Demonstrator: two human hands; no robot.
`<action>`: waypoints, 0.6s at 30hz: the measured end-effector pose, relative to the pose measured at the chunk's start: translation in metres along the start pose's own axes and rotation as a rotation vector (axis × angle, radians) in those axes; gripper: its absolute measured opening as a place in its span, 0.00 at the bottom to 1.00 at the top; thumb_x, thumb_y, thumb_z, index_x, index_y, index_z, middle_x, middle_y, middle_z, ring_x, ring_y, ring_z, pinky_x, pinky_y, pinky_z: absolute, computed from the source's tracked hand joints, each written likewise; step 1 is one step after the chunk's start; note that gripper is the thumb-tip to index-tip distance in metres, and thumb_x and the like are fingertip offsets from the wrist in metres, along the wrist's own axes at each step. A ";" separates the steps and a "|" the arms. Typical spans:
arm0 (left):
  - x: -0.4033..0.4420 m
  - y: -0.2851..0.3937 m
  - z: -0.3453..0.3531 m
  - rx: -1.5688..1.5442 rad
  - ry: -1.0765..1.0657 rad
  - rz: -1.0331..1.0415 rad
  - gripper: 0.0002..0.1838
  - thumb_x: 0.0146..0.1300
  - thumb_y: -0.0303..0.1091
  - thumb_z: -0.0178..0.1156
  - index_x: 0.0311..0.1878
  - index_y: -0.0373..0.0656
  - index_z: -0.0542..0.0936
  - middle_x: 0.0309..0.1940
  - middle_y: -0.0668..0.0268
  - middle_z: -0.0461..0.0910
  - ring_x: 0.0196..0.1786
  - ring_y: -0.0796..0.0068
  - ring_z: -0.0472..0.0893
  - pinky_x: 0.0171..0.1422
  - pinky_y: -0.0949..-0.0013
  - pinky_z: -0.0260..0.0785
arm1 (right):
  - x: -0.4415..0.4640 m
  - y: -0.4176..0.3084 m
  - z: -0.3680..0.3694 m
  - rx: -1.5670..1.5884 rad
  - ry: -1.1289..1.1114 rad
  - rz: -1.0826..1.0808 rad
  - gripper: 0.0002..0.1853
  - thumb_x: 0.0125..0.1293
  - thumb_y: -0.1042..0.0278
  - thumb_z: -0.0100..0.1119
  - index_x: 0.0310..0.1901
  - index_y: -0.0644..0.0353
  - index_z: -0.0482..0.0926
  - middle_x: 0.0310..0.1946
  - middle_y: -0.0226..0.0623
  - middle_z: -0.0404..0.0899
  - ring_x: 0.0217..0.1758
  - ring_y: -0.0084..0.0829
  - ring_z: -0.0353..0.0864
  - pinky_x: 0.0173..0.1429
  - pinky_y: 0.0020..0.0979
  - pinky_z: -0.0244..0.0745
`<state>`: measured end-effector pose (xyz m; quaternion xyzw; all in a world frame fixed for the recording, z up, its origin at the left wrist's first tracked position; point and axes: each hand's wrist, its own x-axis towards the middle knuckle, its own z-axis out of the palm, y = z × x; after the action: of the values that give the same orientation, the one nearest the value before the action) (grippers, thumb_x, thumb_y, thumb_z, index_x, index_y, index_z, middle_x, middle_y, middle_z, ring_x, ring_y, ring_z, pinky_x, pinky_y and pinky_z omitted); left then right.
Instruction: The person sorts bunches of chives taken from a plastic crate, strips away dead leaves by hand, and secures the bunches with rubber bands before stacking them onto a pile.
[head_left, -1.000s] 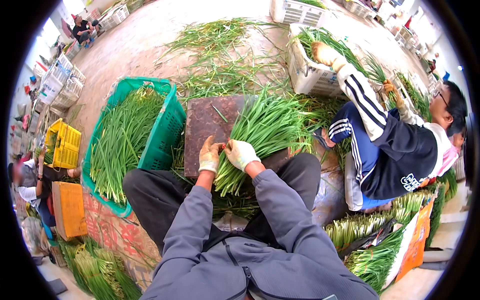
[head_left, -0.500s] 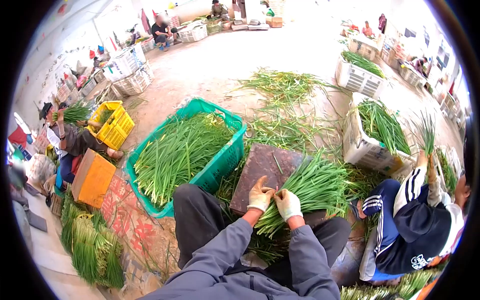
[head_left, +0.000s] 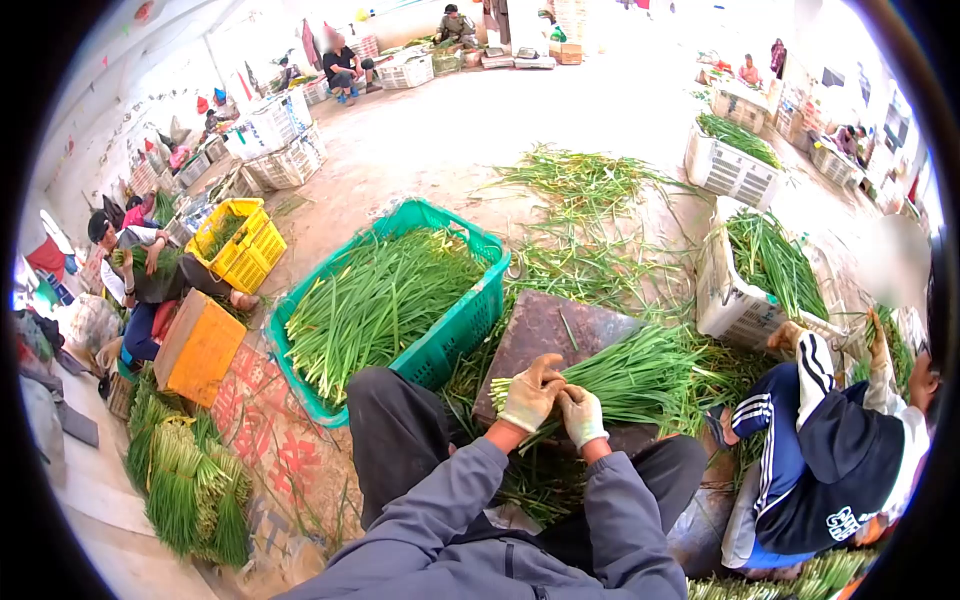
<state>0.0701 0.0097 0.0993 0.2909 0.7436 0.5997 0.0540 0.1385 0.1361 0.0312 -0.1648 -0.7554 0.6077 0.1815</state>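
Observation:
My left hand (head_left: pixel 532 394), in a pale work glove with bare-looking fingertips, is closed round the near end of a bunch of green garlic chives (head_left: pixel 640 378). Close beside it, my right hand (head_left: pixel 581 414), gloved likewise, has its fingers pinched together against the same bunch. The leaves fan out to the right, over a dark, worn block (head_left: pixel 560 335) in front of my knees. Some cut stem ends poke out below my hands. Whether anything thin is between the fingertips is too small to tell.
Left of the block stands a green crate (head_left: pixel 400 352) full of loose chives. White crates (head_left: pixel 735 290) of chives stand to the right, near a seated co-worker (head_left: pixel 840 450). Tied bundles (head_left: pixel 190 480) lie at lower left, by an orange wooden box (head_left: pixel 200 345). Loose leaves (head_left: pixel 590 185) litter the floor.
My hands stay together at the bunch, the right now drawn in closer to the left. The bunch looks narrower and more gathered. The co-worker at right has lowered the chives held up before.

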 end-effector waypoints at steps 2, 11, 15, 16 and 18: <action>0.004 -0.001 -0.011 0.088 -0.069 -0.041 0.40 0.59 0.33 0.69 0.73 0.42 0.62 0.51 0.51 0.84 0.54 0.54 0.84 0.60 0.58 0.75 | 0.004 -0.002 -0.003 0.111 -0.033 0.107 0.08 0.70 0.68 0.61 0.40 0.64 0.85 0.28 0.32 0.81 0.30 0.27 0.77 0.37 0.28 0.70; -0.020 -0.001 0.005 1.248 -0.493 -0.147 0.71 0.38 0.65 0.77 0.80 0.41 0.50 0.72 0.48 0.61 0.76 0.44 0.59 0.79 0.48 0.50 | 0.010 -0.020 0.018 -0.038 -0.070 0.049 0.14 0.73 0.62 0.55 0.38 0.65 0.82 0.24 0.36 0.80 0.29 0.30 0.78 0.36 0.34 0.72; -0.013 -0.035 0.005 1.332 -0.459 -0.076 0.48 0.45 0.56 0.71 0.67 0.37 0.68 0.53 0.56 0.75 0.57 0.57 0.75 0.63 0.56 0.64 | 0.010 -0.037 0.026 -0.261 -0.101 -0.036 0.20 0.73 0.55 0.51 0.48 0.63 0.84 0.44 0.55 0.84 0.48 0.56 0.81 0.51 0.46 0.75; -0.001 -0.046 0.003 1.181 -0.556 -0.151 0.45 0.47 0.52 0.71 0.65 0.37 0.70 0.50 0.55 0.78 0.55 0.57 0.79 0.59 0.56 0.70 | 0.007 -0.043 0.022 -0.319 -0.129 -0.144 0.19 0.73 0.56 0.51 0.48 0.62 0.84 0.43 0.54 0.84 0.48 0.54 0.81 0.51 0.45 0.75; 0.016 -0.002 -0.017 1.058 -0.504 -0.261 0.53 0.41 0.54 0.76 0.69 0.37 0.66 0.49 0.50 0.80 0.52 0.53 0.83 0.58 0.57 0.76 | -0.008 -0.053 0.008 -0.224 -0.172 -0.123 0.17 0.73 0.58 0.52 0.48 0.61 0.84 0.41 0.52 0.84 0.45 0.51 0.82 0.50 0.43 0.75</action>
<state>0.0489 0.0025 0.1061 0.3180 0.9349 0.0492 0.1499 0.1401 0.1150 0.0808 -0.0847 -0.8399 0.5193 0.1334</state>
